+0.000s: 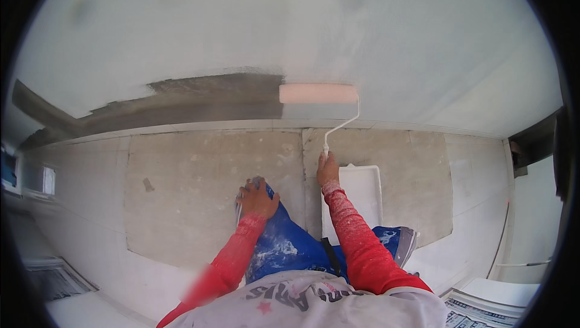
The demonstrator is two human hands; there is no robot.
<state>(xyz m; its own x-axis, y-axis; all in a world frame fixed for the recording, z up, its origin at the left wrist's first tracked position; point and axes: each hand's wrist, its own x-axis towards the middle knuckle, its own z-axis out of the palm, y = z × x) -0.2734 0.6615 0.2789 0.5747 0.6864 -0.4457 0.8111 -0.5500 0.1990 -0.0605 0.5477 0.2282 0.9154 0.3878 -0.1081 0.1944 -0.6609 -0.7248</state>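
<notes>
Right hand [328,169] grips paint roller [318,93] on wall [362,25]; left hand [257,198] on knee [269,207].

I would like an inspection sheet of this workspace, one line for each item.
Surface: pale wall, dark unpainted strip at its base.
Job's things: paint roller on the wall; white paint tray on the concrete floor.
Clutter: printed papers lower right.
Hands: right hand grips the roller handle; left hand rests on the blue-trousered knee.
Cables: thin white line at right, kind unclear.
Surroundings: window far left.
</notes>
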